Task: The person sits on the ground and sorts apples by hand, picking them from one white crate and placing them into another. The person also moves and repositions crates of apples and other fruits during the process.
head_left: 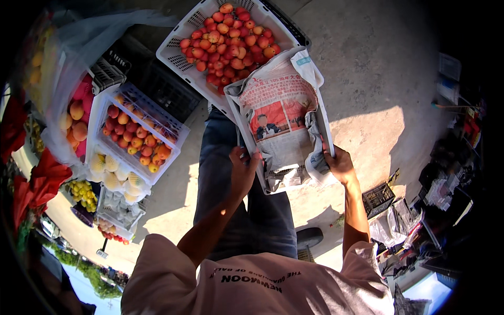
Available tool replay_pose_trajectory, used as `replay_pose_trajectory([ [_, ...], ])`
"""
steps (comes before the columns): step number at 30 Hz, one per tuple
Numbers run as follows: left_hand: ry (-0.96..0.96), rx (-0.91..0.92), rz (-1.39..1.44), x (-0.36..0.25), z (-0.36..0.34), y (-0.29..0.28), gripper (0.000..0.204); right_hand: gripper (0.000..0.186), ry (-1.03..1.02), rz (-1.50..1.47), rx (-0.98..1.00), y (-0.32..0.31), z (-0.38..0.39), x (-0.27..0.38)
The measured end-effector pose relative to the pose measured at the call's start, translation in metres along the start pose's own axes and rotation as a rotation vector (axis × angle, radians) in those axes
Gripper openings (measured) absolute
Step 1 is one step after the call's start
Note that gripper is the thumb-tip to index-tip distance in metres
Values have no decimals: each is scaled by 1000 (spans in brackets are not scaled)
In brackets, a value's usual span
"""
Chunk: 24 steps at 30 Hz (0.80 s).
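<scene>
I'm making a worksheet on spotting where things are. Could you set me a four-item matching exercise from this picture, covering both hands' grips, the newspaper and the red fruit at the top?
Column one
1. left grip
2. newspaper
3. red fruit
4. right grip

Column two
A. lining the white tray
B. at the tray's right side
C. heaped in the white crate beyond the tray
D. at the tray's left side

Pairs: 1-D, 2-A, 3-C, 4-B
</scene>
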State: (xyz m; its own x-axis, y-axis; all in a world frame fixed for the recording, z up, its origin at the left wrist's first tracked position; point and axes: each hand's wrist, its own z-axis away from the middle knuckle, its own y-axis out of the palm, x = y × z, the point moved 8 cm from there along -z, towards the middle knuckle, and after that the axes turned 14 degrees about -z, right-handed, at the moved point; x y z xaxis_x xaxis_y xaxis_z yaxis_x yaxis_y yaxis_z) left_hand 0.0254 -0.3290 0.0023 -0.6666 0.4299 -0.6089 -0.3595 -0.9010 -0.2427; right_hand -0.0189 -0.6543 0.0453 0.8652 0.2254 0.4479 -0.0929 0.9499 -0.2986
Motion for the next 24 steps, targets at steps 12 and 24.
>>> replay_pose_trajectory([
  [12, -108, 40, -153, -2, -24, -26, 43, 58, -163, -131, 132, 19, -3, 64],
  [24, 14, -369, 110, 7, -36, -236, 40, 72, 34, -434, -468, 19, -130, 67],
])
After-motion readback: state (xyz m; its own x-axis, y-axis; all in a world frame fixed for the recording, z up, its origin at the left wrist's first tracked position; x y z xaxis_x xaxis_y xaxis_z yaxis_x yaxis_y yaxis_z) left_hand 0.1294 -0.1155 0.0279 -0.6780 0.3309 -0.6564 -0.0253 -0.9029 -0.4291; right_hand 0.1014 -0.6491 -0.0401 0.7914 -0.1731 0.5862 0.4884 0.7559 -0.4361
